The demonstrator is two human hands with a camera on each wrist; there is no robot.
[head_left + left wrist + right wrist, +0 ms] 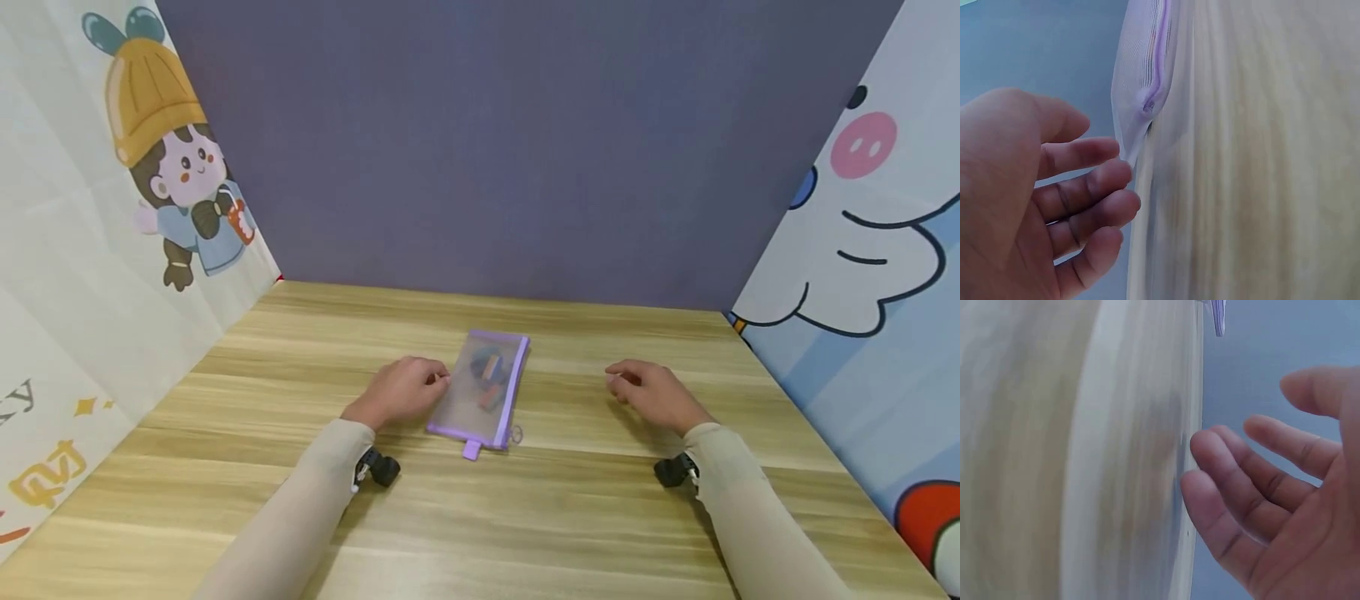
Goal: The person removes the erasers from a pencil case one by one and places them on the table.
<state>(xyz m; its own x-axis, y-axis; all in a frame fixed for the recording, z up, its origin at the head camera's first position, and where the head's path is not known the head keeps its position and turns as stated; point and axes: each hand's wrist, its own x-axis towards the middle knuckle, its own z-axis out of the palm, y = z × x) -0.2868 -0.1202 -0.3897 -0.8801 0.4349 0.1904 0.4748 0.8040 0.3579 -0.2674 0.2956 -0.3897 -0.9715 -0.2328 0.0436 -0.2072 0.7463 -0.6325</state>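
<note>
A purple-edged mesh zip pouch [457,407] lies flat on the table in the head view, with a fabric tab and a small ring at its near end. Through the mesh show a dark bluish shape and small orange-pink pieces [491,368], too blurred to name. My left hand [405,389] is at the pouch's left edge, fingers loosely bent and holding nothing. In the left wrist view its fingertips are close to the pouch's corner [1141,81]; I cannot tell if they touch. My right hand [651,393] hovers low over the table, right of the pouch, its fingers relaxed around nothing.
The wood-grain table [570,517] ends at a dark grey-blue panel [480,150] at the back. Cartoon-printed sheets stand along the left side [67,250] and the right side [892,350]. Each wrist wears a strapped black camera.
</note>
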